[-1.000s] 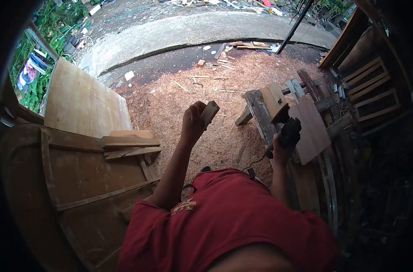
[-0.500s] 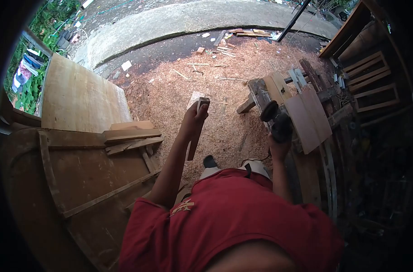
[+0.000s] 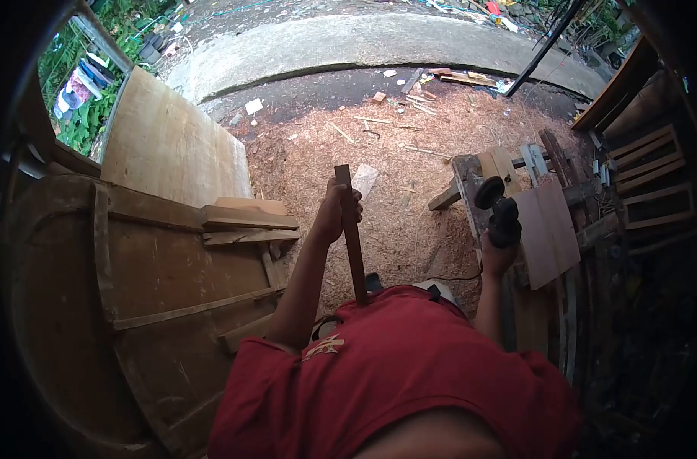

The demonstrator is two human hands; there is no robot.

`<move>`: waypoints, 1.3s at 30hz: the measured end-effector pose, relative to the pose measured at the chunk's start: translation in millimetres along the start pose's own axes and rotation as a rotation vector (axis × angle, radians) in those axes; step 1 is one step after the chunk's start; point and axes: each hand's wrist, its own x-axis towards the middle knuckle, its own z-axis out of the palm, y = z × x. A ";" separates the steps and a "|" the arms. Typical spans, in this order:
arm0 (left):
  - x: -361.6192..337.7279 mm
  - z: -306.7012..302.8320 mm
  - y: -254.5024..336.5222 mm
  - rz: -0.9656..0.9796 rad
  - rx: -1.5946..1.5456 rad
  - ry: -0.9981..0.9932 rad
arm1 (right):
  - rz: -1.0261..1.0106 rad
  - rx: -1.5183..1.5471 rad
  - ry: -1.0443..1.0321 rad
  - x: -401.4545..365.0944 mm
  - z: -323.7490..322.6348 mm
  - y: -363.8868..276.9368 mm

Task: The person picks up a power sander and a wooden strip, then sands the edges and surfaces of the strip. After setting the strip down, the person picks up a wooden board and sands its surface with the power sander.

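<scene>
My left hand (image 3: 334, 212) is wrapped round a narrow dark wooden piece (image 3: 353, 245), whose lower end comes near the front of my red shirt. On the right, my right hand (image 3: 498, 255) grips a black power tool (image 3: 504, 223) with a round disc (image 3: 489, 193) at its upper end. The tool is beside the workbench (image 3: 468, 180), left of a flat reddish board (image 3: 546, 229). A cord runs from near my right hand towards my waist.
Wood shavings (image 3: 409, 183) cover the ground ahead. A large wooden panel structure (image 3: 187, 268) with loose offcuts (image 3: 249, 218) stands at the left, before a plywood sheet (image 3: 176, 138). Slatted wooden frames (image 3: 658, 206) are at the far right. A dark pole (image 3: 543, 50) slants at the back.
My left hand has turned the wooden piece so that its long side shows, with the lower end nearer my body. The whole view has shifted, with the surroundings further right. The tool stays in my right hand.
</scene>
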 end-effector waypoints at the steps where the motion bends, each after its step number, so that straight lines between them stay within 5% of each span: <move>1: 2.3 3.5 2.9 0.008 0.009 -0.005 | 0.005 -0.017 0.025 1.3 -5.3 2.5; 8: 33.4 36.3 8.4 0.046 0.072 -0.136 | 0.012 -0.126 0.228 21.3 -61.7 21.9; 14: 69.1 76.0 0.1 0.089 0.270 -0.250 | -0.012 -0.149 0.201 34.5 -117.6 50.9; 18: 121.6 89.3 -35.2 0.117 0.452 -0.271 | 0.143 -0.134 0.115 36.2 -139.9 40.4; 23: 148.7 177.8 -45.6 0.542 1.030 -0.304 | 0.378 -0.060 0.029 59.9 -142.0 65.7; 26: 184.9 216.0 -60.4 0.726 1.242 -0.369 | 0.508 0.222 -0.010 91.9 -122.6 102.9; 31: 274.0 269.4 -112.6 0.637 1.350 -0.364 | 0.763 0.403 -0.217 181.1 -82.5 159.5; 39: 448.4 285.1 -280.1 0.565 1.538 -0.372 | 1.126 0.421 -0.677 314.0 24.7 269.2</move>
